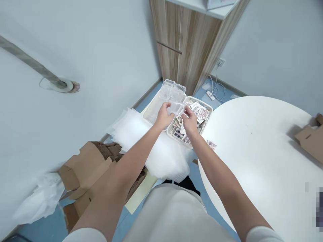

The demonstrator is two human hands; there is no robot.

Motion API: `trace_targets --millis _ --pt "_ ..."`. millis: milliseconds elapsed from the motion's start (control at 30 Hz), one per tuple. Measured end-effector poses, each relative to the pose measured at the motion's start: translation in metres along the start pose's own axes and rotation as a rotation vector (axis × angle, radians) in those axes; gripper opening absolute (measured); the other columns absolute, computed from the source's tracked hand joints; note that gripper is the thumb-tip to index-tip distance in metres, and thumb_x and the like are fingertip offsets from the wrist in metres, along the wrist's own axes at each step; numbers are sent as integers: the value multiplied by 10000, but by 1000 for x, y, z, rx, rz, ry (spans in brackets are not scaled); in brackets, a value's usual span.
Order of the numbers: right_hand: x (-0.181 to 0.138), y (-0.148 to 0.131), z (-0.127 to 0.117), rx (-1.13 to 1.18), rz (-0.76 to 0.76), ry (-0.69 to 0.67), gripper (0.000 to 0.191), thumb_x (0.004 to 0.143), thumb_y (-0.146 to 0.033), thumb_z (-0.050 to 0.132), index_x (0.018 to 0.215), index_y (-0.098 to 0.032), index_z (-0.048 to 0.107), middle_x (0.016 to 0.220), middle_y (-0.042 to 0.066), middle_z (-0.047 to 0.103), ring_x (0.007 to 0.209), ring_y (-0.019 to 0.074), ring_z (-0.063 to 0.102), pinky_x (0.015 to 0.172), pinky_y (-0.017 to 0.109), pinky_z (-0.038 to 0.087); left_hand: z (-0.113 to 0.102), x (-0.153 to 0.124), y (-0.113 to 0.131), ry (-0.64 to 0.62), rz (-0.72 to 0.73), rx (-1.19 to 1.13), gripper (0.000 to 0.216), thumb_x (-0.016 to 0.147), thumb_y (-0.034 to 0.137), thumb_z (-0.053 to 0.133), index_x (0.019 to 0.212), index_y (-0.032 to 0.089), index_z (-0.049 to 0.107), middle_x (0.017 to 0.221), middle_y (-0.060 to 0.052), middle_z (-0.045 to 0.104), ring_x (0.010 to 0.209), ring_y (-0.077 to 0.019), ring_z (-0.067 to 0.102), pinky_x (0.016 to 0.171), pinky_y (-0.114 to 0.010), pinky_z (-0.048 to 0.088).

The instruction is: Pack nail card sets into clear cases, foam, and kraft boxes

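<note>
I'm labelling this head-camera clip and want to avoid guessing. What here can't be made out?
Head view only:
- Clear plastic case held between left hand and right hand: too see-through and small to tell contents or whether open.
- Blister packs in the white basket: too small to read; partly hidden by the right hand.
- Cardboard box on the round table: cut off by the right edge.
- Bottom right corner: pixelated.

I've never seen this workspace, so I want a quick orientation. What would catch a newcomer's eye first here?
Most striking are the two bare hands meeting at centre frame, the left hand and right hand both gripping a clear plastic container. Just beneath them sit two white baskets: one of clear containers on the left, one of blister packs on the right. A big round white table fills the right side, with torn cardboard boxes lower left.
</note>
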State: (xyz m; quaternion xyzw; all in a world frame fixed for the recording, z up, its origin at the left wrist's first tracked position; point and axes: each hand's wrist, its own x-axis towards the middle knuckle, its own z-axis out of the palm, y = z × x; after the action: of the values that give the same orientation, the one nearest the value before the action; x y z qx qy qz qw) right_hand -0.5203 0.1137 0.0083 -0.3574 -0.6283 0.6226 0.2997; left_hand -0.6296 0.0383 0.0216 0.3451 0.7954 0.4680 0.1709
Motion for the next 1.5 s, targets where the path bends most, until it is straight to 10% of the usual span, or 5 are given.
trace_targets --millis 333,700,967,1233,1500 --pt "-186 -24 -50 157 219 40 400 648 -348 606 1017 -195 591 926 56 615 749 161 590 694 318 450 -19 -180 15 -116 -231 -544 263 661 275 595 882 176 491 801 9 518 635 -87 578 600 -226 465" --pt "-320 -25 -142 377 319 309 412 621 -416 641 964 -204 556 815 43 618 694 153 593 645 309 477 46 -281 63 -529 -584 -840 338 561 307 708 772 189 472 657 35 577 613 -93 591 543 -197 432" --pt "-358 -16 -198 395 339 424 310 600 -393 649 812 -196 536 715 5 576 637 127 570 631 285 473 108 -316 96 -657 -506 -708 269 605 344 666 730 178 496 670 25 547 652 -109 587 584 -220 431" --pt "-371 -5 -279 58 184 664 208 615 -324 598 764 -193 537 647 -6 530 572 127 501 566 275 432 171 -357 146 -611 -94 -307 279 657 343 618 909 227 596 1067 -70 532 1005 -198 489 792 -305 406" --pt "-379 -18 -319 -309 -85 518 172 680 -251 536 842 -243 591 797 39 567 730 180 518 682 335 440 218 -386 195 -816 -292 -730 338 729 425 549 985 209 597 977 -67 605 916 -177 564 781 -305 456"
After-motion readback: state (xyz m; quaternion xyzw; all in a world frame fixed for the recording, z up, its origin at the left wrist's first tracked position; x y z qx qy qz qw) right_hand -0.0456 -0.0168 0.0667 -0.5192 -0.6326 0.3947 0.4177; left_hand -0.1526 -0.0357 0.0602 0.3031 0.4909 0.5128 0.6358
